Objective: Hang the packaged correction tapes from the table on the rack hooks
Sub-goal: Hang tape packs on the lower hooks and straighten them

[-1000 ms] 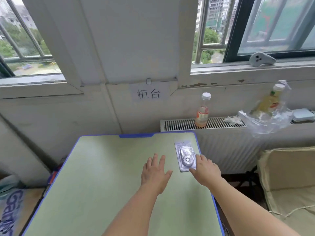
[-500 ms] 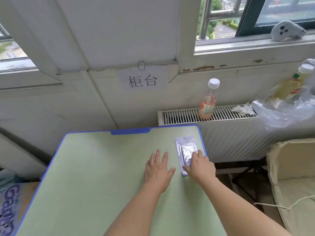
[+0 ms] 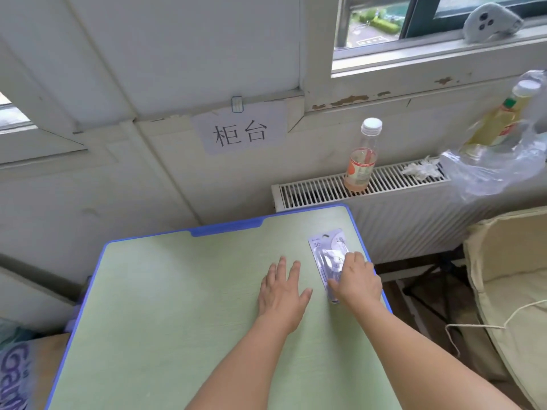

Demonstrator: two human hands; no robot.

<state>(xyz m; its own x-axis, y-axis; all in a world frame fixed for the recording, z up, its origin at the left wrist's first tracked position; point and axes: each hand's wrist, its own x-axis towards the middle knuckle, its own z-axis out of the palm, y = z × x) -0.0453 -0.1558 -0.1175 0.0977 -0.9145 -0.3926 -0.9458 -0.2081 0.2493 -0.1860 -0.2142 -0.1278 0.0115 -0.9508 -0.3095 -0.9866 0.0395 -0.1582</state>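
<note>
The right hand (image 3: 356, 281) curls over the near end of the correction tape pack (image 3: 327, 250), whose long axis runs away toward the table's (image 3: 177, 291) far right corner, while the left hand (image 3: 282, 291) lies flat and spread just beside it.

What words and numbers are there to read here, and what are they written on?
"柜台": paper sign taped on the wall.
"36": card of the correction tape pack under the right hand; its other print is too small to read.
"Gam…": cut off, on the bag at lower left.
Bottle label: too blurred to read.

You have 1 head-worn view, looking forward and down on the table (image 3: 183, 306) from its near edge, close above, facing the wall.
</note>
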